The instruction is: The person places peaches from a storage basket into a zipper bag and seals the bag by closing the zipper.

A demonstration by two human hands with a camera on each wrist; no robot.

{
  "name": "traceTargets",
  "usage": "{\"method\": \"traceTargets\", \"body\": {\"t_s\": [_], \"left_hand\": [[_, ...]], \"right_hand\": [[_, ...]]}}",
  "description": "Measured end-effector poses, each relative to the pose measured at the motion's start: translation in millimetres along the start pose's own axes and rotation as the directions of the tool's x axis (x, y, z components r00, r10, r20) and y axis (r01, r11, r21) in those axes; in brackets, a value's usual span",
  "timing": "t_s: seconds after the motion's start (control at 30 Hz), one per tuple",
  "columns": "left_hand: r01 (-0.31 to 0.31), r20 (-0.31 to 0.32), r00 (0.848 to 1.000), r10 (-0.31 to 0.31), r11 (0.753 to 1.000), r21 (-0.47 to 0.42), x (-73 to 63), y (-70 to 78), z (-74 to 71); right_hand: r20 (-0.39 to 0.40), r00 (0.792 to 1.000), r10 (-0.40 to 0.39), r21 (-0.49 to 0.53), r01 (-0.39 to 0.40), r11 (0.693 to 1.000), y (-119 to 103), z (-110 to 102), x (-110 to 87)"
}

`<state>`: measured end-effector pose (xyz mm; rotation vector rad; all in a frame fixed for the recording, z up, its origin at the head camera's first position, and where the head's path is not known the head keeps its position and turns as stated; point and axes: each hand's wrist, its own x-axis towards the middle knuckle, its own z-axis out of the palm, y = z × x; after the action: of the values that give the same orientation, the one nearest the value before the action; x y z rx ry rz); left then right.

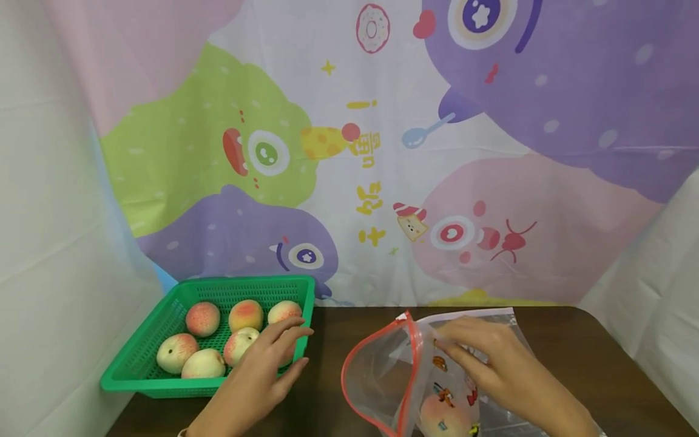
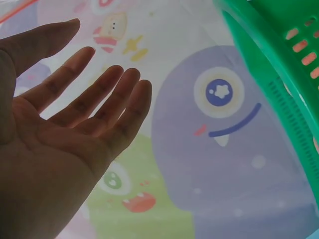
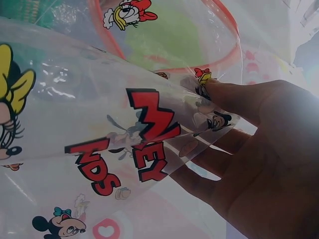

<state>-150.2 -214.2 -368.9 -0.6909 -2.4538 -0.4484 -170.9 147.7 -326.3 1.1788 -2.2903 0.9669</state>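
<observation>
A clear zip bag (image 1: 431, 383) with a red-edged, gaping mouth and cartoon prints stands on the brown table, its opening facing left. One peach (image 1: 441, 417) shows through its side, low down. My right hand (image 1: 505, 367) pinches the bag's upper side between thumb and fingers; the right wrist view has the plastic (image 3: 75, 117) between them. Over the right side of a green basket (image 1: 164, 386) hovers my left hand (image 1: 261, 371), fingers spread and loosely bent, palm bare in the left wrist view. Several peaches (image 1: 202, 319) lie in the basket, some partly behind that hand.
Behind the table (image 1: 579, 346) hangs a cartoon-printed cloth (image 1: 349, 261). White cloth walls (image 1: 49, 243) enclose both sides. Flat, clear plastic (image 1: 521, 331) lies behind and right of the bag's mouth. The basket stands at the table's left, near the back cloth.
</observation>
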Motion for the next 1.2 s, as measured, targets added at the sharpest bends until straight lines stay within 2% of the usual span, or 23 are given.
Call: {"method": "traceTargets", "body": {"t_s": [0.27, 0.47, 0.7, 0.83, 1.03, 1.2], "left_hand": [[0.044, 0.004, 0.999, -0.043, 0.998, -0.034, -1.5, -14.9, -3.5], [0.069, -0.025, 0.997, -0.069, 0.998, 0.007, -5.7, -33.0, -8.8], [0.142, 0.027, 0.99, -0.141, 0.989, -0.036, -6.8, -45.4, -7.6], [0.171, 0.059, 0.984, -0.167, 0.984, -0.056, -7.0, -54.2, -2.1], [0.228, 0.135, 0.967, -0.218, 0.971, -0.066, -10.0, -67.8, 11.6], [0.229, 0.131, 0.967, -0.22, 0.972, -0.057, -14.0, -75.4, 24.9]], "right_hand": [[0.007, 1.0, 0.006, 0.005, -0.006, 1.0, -1.7, -0.4, 1.3], [0.002, 1.0, -0.013, 0.012, 0.013, 1.0, -1.4, -0.1, 1.7], [-0.019, 0.999, -0.046, 0.004, 0.046, 0.999, 0.0, 1.5, 1.4], [-0.015, 0.999, -0.034, 0.003, 0.035, 0.999, 0.9, 0.7, 0.7], [-0.005, 1.0, -0.009, 0.007, 0.009, 1.0, 2.4, 0.4, -0.2], [-0.014, 1.0, -0.013, 0.021, 0.013, 1.0, 3.6, 0.7, -0.2]]}}
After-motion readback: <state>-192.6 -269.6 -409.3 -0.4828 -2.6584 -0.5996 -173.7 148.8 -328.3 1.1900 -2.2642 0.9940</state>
